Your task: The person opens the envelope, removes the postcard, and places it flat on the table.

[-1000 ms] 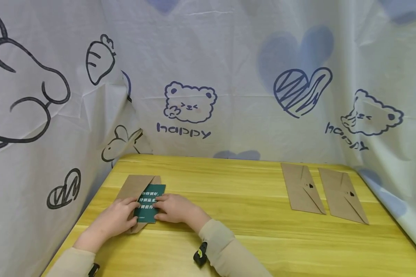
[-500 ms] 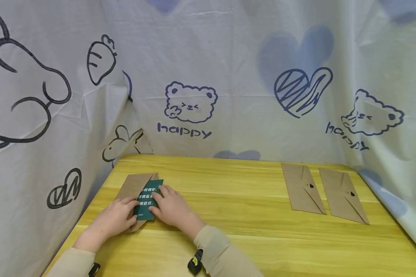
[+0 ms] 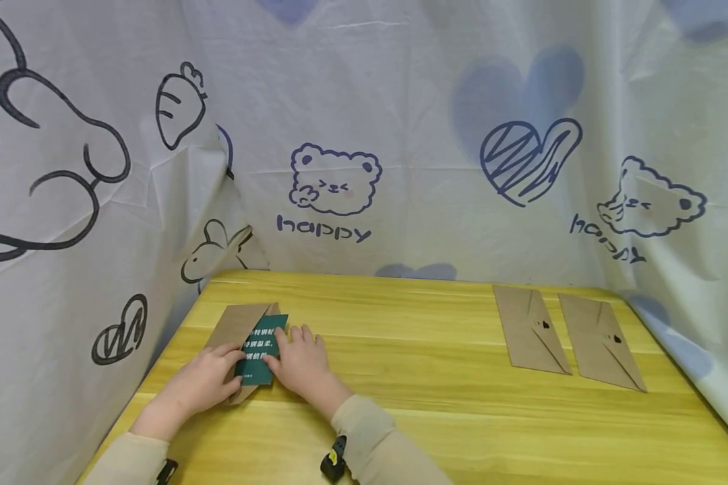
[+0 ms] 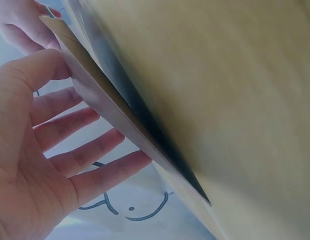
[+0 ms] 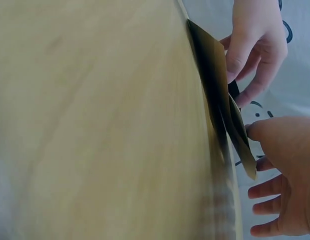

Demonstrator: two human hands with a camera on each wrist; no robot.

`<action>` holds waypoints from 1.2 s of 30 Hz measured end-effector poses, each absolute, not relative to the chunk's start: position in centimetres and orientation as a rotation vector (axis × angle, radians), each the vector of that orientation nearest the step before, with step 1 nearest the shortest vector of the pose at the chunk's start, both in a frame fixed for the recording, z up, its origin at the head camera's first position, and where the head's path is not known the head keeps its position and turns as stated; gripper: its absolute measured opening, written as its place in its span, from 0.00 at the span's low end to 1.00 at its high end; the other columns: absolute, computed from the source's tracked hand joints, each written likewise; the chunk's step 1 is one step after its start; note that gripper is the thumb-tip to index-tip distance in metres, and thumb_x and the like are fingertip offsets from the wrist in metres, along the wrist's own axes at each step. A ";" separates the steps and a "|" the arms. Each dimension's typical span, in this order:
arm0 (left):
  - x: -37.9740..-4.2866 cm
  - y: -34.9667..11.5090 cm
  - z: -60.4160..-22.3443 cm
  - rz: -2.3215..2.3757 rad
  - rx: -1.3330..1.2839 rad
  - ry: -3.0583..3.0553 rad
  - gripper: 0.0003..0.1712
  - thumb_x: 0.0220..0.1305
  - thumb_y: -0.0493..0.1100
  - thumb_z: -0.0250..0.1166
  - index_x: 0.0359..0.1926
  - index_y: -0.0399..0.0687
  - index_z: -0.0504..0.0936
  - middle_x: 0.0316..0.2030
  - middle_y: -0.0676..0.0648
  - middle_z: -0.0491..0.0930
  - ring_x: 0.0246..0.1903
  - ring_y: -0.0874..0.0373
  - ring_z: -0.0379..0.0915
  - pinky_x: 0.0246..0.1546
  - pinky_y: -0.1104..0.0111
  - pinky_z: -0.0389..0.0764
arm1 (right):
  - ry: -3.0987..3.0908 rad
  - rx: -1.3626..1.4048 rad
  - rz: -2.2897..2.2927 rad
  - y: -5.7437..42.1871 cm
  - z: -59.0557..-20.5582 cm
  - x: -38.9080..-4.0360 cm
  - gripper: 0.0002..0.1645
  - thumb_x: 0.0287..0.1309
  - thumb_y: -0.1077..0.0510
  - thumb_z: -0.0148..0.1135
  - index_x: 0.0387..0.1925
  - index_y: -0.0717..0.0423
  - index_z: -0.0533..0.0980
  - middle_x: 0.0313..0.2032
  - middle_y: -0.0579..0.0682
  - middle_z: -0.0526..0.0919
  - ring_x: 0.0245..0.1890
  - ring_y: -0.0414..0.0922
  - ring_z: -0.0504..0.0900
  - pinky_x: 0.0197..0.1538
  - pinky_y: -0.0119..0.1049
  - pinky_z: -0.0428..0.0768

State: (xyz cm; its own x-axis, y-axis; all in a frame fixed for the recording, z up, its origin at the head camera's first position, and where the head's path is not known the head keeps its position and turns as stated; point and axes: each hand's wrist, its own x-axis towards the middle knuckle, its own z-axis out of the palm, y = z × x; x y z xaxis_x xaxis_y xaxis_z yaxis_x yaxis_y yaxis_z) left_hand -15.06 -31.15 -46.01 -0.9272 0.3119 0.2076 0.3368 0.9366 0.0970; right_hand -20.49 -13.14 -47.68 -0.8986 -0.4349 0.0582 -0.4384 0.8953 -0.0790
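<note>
A kraft-paper envelope (image 3: 233,320) lies at the table's left, a dark green card (image 3: 257,372) with white writing partly inside its pocket. My left hand (image 3: 201,378) holds the envelope on its near left side, thumb and fingers bent over the pocket. On the card's right edge my right hand (image 3: 303,364) pinches with thumb and index finger; its other fingers stand spread. The left wrist view shows the envelope (image 4: 102,100) slightly raised from the table, my left fingertips against it. In the right wrist view, the right thumb meets the card's edge beside the envelope (image 5: 215,55).
Two more kraft envelopes, one (image 3: 528,330) beside another (image 3: 600,340), lie at the right with small dark heart marks. The yellow wood table (image 3: 425,377) meets a white cloth wall (image 3: 437,135) with drawings at its back and left.
The right hand has turned more upright and its outer fingers have spread off the card. The card has shifted slightly away from me. My left hand has stayed nearly in place.
</note>
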 end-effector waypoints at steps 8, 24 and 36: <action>-15.0 -31.0 -46.1 -0.201 -0.491 -2.916 0.23 0.54 0.43 0.70 0.50 0.35 0.81 0.53 0.34 0.79 0.51 0.36 0.77 0.53 0.46 0.78 | -2.983 0.713 0.147 -13.3 -47.9 -20.6 0.37 0.67 0.30 0.43 0.72 0.39 0.61 0.68 0.47 0.69 0.71 0.47 0.64 0.68 0.49 0.69; -15.0 -30.7 -46.0 -0.216 -0.488 -2.925 0.22 0.54 0.42 0.70 0.49 0.35 0.82 0.52 0.34 0.79 0.50 0.36 0.77 0.53 0.46 0.78 | -2.910 0.721 0.175 -13.3 -48.3 -21.2 0.35 0.67 0.36 0.50 0.68 0.49 0.67 0.68 0.50 0.68 0.74 0.48 0.58 0.72 0.44 0.65; -15.0 -30.9 -45.8 -0.218 -0.442 -2.971 0.23 0.54 0.42 0.70 0.50 0.34 0.81 0.53 0.33 0.79 0.51 0.35 0.76 0.53 0.45 0.77 | -2.857 0.730 0.144 -12.8 -47.5 -21.1 0.36 0.66 0.38 0.53 0.68 0.53 0.67 0.69 0.53 0.66 0.74 0.50 0.58 0.72 0.42 0.65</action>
